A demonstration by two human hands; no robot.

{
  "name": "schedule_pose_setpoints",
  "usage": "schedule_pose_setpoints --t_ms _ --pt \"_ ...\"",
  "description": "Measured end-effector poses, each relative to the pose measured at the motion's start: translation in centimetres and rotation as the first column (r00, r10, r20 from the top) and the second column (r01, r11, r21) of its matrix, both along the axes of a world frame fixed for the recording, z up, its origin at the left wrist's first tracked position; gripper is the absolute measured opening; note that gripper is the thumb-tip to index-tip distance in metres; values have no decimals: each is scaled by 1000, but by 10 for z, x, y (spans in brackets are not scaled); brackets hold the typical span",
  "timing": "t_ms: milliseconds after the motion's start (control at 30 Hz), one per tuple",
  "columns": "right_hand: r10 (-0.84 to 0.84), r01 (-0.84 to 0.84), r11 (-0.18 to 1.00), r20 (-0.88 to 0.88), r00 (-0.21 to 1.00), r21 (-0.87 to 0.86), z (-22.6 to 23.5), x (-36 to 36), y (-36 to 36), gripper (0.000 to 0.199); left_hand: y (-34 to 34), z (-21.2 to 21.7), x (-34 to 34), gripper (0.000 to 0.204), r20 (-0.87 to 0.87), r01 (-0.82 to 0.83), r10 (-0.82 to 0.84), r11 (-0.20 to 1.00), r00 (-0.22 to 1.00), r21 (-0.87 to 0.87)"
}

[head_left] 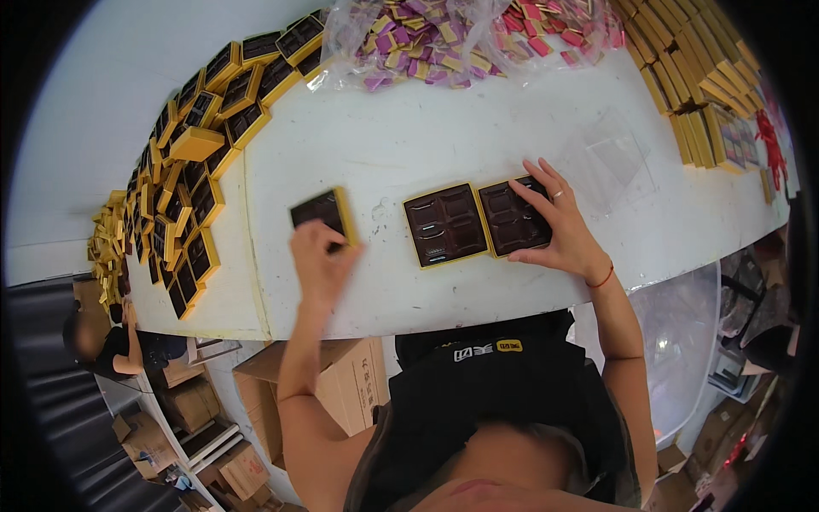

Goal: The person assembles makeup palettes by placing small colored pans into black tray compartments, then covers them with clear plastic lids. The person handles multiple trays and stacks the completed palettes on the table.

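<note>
My left hand [320, 256] grips a yellow box with a dark brown insert tray [321, 210], holding it by its near edge just above the white table [409, 136]. My right hand [559, 226] lies with spread fingers on another yellow box with a brown tray [510, 218]. A third such box [445, 224] lies flat between the two, touching the right one.
Many open yellow boxes [192, 171] are lined up along the table's left side. Clear bags of purple and pink wrapped pieces [452, 34] lie at the far edge. Stacked yellow lids [695, 85] stand far right. Cardboard cartons [358, 375] sit below the table. Another person [111, 341] is at left.
</note>
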State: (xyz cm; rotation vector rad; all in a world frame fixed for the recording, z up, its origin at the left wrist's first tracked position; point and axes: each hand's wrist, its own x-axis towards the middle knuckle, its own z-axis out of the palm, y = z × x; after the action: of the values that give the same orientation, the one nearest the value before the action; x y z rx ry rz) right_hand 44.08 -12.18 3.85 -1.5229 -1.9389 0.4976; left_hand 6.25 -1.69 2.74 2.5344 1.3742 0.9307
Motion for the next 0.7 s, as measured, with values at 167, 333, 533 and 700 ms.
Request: schedule_pose_setpoints --t_ms 167,333,533,700 --pt "-3 3 1000 4 1000 -4 0 -4 -1 90 -42 2 41 45 4 274 -274 960 962 -64" --pt "-18 18 1000 4 1000 -6 0 -3 -2 91 -29 14 58 86 -145 258 -277 957 950 -133" --pt "-43 42 999 26 999 10 8 -2 -2 91 -20 18 58 90 -162 351 -391 908 906 -230" --pt "-94 94 996 -16 995 -3 6 2 -4 91 70 -8 -105 85 -23 -372 372 926 928 -54"
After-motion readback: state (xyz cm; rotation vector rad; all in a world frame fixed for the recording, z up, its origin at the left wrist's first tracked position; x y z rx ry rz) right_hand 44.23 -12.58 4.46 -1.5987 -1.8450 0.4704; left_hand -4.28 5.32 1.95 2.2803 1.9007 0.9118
